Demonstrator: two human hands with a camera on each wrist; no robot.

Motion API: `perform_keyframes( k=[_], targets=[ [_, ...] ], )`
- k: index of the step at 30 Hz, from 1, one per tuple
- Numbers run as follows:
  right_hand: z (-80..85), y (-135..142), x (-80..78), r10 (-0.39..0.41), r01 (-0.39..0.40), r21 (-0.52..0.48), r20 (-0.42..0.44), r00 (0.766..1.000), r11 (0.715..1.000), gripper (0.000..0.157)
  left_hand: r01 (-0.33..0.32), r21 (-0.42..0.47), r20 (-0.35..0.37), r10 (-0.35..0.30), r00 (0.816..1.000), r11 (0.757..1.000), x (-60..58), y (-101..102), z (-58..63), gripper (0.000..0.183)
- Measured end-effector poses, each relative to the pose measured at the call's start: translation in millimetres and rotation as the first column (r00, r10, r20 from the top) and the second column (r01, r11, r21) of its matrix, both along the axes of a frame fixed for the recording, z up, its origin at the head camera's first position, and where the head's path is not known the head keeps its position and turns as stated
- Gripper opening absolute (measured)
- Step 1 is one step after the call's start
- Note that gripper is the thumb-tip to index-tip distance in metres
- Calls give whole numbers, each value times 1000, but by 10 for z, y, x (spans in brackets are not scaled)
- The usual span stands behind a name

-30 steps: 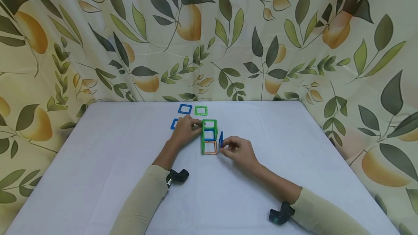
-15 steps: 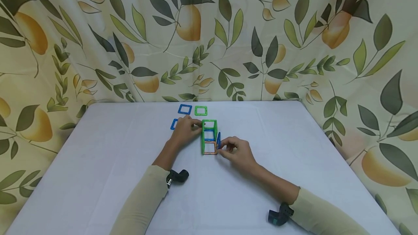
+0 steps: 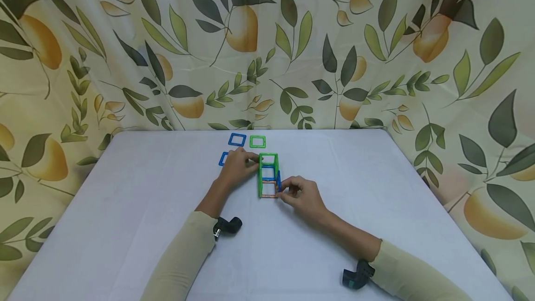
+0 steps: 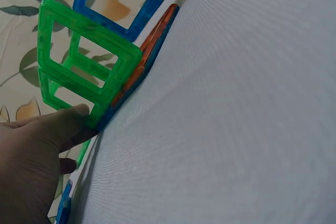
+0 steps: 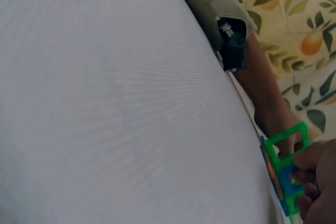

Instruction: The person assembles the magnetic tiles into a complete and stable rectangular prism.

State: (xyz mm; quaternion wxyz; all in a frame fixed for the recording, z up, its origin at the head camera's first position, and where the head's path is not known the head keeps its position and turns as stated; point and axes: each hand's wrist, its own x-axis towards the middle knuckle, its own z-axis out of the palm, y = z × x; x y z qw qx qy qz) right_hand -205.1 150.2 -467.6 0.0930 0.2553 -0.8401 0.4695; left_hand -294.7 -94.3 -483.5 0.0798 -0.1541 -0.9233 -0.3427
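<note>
A small structure of square, hollow magnetic tiles stands mid-table in the head view. Green tiles (image 3: 260, 178) form its upright sides, and a blue and an orange tile (image 3: 269, 196) lie along its base. My left hand (image 3: 239, 168) pinches a green tile at the far left end; in the left wrist view its thumb presses the lower corner of that green tile (image 4: 94, 29). My right hand (image 3: 307, 196) pinches an upright blue tile (image 3: 279, 182) at the right side, beside the orange tile. That blue tile (image 4: 149, 15) also shows in the left wrist view, partly behind the green one.
Beyond the structure lie a loose blue tile (image 3: 237, 134) and a loose green tile (image 3: 257, 147). Another blue tile (image 3: 221, 159) is partly hidden by my left hand. A white cloth covers the table (image 3: 167, 175), with a fruit-patterned curtain (image 3: 267, 68) behind it.
My right hand has moved slightly left, bringing the blue tile from a small gap up to the structure's right side, where it now stands straighter. The left hand has stayed put.
</note>
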Motion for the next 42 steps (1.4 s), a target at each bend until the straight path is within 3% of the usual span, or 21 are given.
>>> perform_keyframes(
  k=[8,22,26,30,36,42],
  targets=[
    [14,-13,6,-20,20,15,37,999,1000,17,34,-20,-46,-35,998,999,-39,1,-4,22],
    [3,-2,46,4,-8,30,113,994,1000,17,23,-15,-12,-23,1000,1000,6,21,-28,24],
    [-1,19,37,2,-7,36,131,991,999,24,27,5,-6,-27,1000,1000,7,27,-25,24],
    [18,16,-19,-45,42,23,162,986,999,35,24,13,-22,-23,999,1000,-17,22,-26,24],
    [60,-17,-197,-109,119,-24,263,959,993,43,17,36,-37,-16,999,999,-52,-1,-30,24],
    [91,-34,-439,-109,111,15,349,931,994,61,24,46,-28,-22,999,999,-47,0,-28,24]
  ],
)
